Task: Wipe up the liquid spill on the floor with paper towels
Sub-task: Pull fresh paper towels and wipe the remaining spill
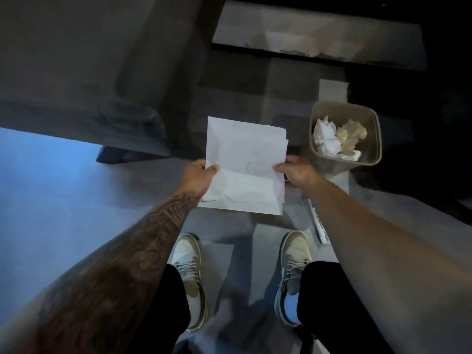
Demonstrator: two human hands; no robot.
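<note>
Hands: left hand and right hand pinch towel's side edges.
Bin: right of towel, holding crumpled wads.
Furniture: left of towel.

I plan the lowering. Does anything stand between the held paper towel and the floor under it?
Nothing visible does. The left hand and right hand pinch the paper towel above the floor; the bin stands to its right. The sheet hides the patch beneath.
</note>
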